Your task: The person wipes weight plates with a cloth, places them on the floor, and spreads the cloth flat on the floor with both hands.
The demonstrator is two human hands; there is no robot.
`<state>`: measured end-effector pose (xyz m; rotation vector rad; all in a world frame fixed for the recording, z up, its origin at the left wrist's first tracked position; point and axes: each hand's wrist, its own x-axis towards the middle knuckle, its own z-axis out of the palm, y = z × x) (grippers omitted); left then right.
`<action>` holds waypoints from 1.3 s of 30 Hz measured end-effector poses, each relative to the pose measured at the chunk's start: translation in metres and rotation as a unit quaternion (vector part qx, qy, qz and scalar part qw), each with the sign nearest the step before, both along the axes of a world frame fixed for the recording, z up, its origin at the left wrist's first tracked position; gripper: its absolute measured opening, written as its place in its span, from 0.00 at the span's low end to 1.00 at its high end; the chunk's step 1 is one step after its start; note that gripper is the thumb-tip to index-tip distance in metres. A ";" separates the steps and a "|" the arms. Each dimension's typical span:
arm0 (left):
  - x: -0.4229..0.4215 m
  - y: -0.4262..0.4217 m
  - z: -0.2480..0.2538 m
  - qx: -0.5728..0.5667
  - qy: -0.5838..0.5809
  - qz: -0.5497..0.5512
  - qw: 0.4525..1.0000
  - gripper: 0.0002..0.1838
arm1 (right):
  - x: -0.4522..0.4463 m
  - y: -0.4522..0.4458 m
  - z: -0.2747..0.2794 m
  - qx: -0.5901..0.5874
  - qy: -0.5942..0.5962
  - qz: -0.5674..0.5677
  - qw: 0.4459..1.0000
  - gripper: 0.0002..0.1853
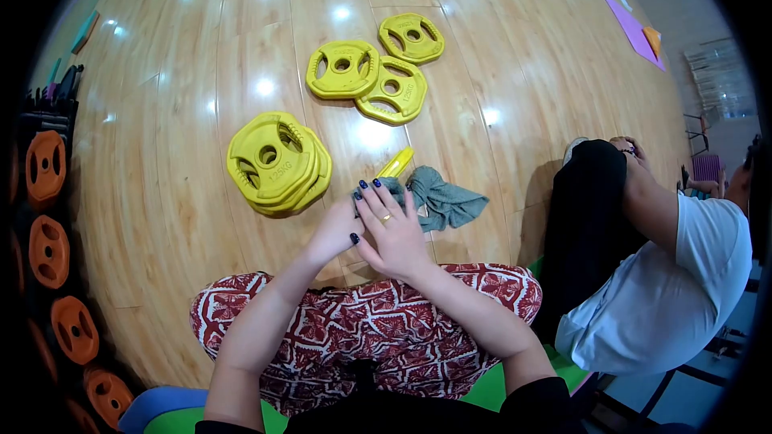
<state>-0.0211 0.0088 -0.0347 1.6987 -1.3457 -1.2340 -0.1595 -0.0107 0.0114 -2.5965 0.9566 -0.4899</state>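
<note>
My right hand point(394, 237), with dark nails and a ring, lies over the fingers of my left hand point(334, 229). Its fingers are stretched out flat. Most of the left fingers are hidden beneath it, so their grip cannot be made out. A grey-green cloth point(446, 199) is bunched at the fingertips and spreads to the right. Just beyond the hands, a narrow yellow piece point(396, 162) sticks out past the cloth; it looks like a weight plate seen edge-on. To the left is a stack of yellow 1.25 kg weight plates point(279, 162).
Three more yellow plates point(343, 70) lie overlapping on the wooden floor point(265, 32). Orange plates point(50, 251) line a rack at the left. Another person point(659, 289) sits close on my right. A purple mat point(631, 30) lies at the far right.
</note>
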 end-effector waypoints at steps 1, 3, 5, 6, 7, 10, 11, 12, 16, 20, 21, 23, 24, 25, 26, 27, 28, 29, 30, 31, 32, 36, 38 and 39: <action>-0.001 0.000 0.000 -0.010 0.040 -0.007 0.999 0.13 | 0.000 -0.001 0.001 -0.008 0.007 0.001 1.000 0.23; -0.001 -0.003 -0.001 -0.032 0.030 -0.013 0.999 0.13 | -0.001 -0.008 0.001 -0.016 0.013 0.002 1.000 0.22; -0.002 -0.004 0.003 -0.053 0.020 -0.024 0.998 0.13 | -0.007 -0.017 0.000 -0.026 0.031 -0.028 0.999 0.22; -0.003 -0.003 0.010 -0.015 -0.023 -0.028 0.999 0.13 | -0.009 -0.023 -0.001 -0.025 0.032 -0.029 0.999 0.22; -0.004 -0.002 0.014 0.023 -0.066 -0.031 0.997 0.13 | -0.012 -0.031 -0.004 -0.018 0.029 -0.084 0.996 0.22; -0.007 0.002 0.009 0.037 -0.093 -0.057 0.993 0.13 | -0.023 -0.055 -0.022 0.136 -0.055 -0.228 0.962 0.21; -0.008 0.003 0.009 0.037 -0.093 -0.059 0.993 0.13 | -0.031 -0.061 -0.031 0.163 -0.097 -0.210 0.959 0.20; -0.010 0.004 0.009 0.043 -0.107 -0.060 0.992 0.14 | -0.031 -0.062 -0.032 0.162 -0.097 -0.212 0.959 0.20; -0.007 0.003 0.009 0.032 -0.099 -0.046 0.993 0.14 | -0.030 -0.064 -0.036 0.301 -0.233 -0.232 0.895 0.20; -0.007 0.003 0.012 0.050 -0.117 -0.043 0.991 0.14 | -0.023 -0.052 -0.024 0.206 -0.167 -0.224 0.938 0.21; -0.006 0.002 0.016 0.043 -0.109 -0.041 0.992 0.14 | -0.021 -0.048 -0.019 0.161 -0.148 -0.200 0.955 0.23; -0.005 0.001 0.016 0.038 -0.100 -0.039 0.993 0.15 | -0.015 -0.039 -0.008 0.101 -0.114 -0.164 0.975 0.24; -0.003 -0.001 0.013 0.051 -0.097 -0.030 0.994 0.15 | -0.012 -0.034 -0.005 0.040 -0.080 -0.129 0.988 0.24; -0.002 -0.002 0.010 0.064 -0.094 -0.022 0.993 0.15 | -0.010 -0.030 -0.006 0.028 -0.081 -0.107 0.991 0.25; 0.000 -0.002 0.007 0.064 -0.095 -0.023 0.993 0.15 | -0.008 -0.026 -0.005 0.028 -0.081 -0.108 0.990 0.25; 0.001 -0.002 0.007 0.044 -0.069 -0.001 0.997 0.15 | -0.007 -0.020 -0.004 0.015 -0.070 -0.073 0.995 0.25; 0.001 -0.003 0.008 0.025 -0.042 0.020 0.999 0.14 | -0.005 -0.014 -0.003 0.002 -0.059 -0.038 0.998 0.25; 0.002 -0.004 0.010 0.025 -0.042 0.019 0.999 0.14 | -0.002 -0.007 -0.003 0.010 -0.039 -0.015 0.999 0.26; 0.003 -0.006 0.022 0.051 0.004 0.016 0.999 0.14 | 0.001 -0.001 -0.001 0.017 -0.027 0.010 0.999 0.27; 0.004 -0.007 0.028 0.077 0.050 0.013 0.996 0.14 | 0.001 -0.002 0.000 0.015 -0.018 0.005 1.000 0.27; 0.004 -0.007 0.025 0.078 0.050 0.012 0.996 0.14 | 0.001 -0.003 -0.001 0.014 -0.009 -0.001 1.000 0.27; 0.001 -0.004 0.015 0.042 -0.002 0.010 0.999 0.16 | -0.003 -0.020 -0.001 -0.010 0.040 -0.036 0.999 0.26; 0.001 -0.002 0.012 0.065 -0.071 -0.011 0.995 0.17 | -0.008 -0.032 -0.006 -0.002 0.034 -0.125 0.992 0.24; -0.001 -0.001 0.012 0.058 -0.072 -0.020 0.995 0.16 | -0.012 -0.036 -0.009 0.018 0.011 -0.141 0.990 0.23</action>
